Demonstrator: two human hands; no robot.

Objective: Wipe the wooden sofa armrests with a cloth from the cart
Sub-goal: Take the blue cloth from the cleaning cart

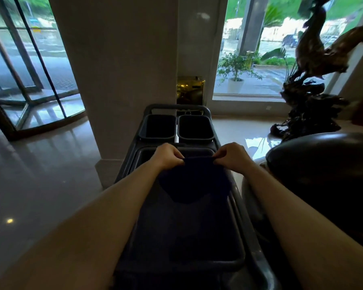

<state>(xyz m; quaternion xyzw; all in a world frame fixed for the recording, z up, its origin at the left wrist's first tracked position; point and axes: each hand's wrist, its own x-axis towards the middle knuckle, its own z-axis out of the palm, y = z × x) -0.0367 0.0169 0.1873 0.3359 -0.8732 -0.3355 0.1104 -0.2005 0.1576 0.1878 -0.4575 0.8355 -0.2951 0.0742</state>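
Left hand [169,156] and right hand [231,154] pinch the dark cloth's [194,181] top corners, stretched over the cart [237,254]. Risk: hanging hem snags a bin [142,127]; loose pinch drops it.

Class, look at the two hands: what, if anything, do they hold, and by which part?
Both hold a dark cloth by its top edge: left hand and right hand pinch opposite corners.

No writing, label, brand or number can be read anywhere — not on the grey cart [235,260], its two dark bins [158,127], or the pale pillar [117,59] behind — all are plain.
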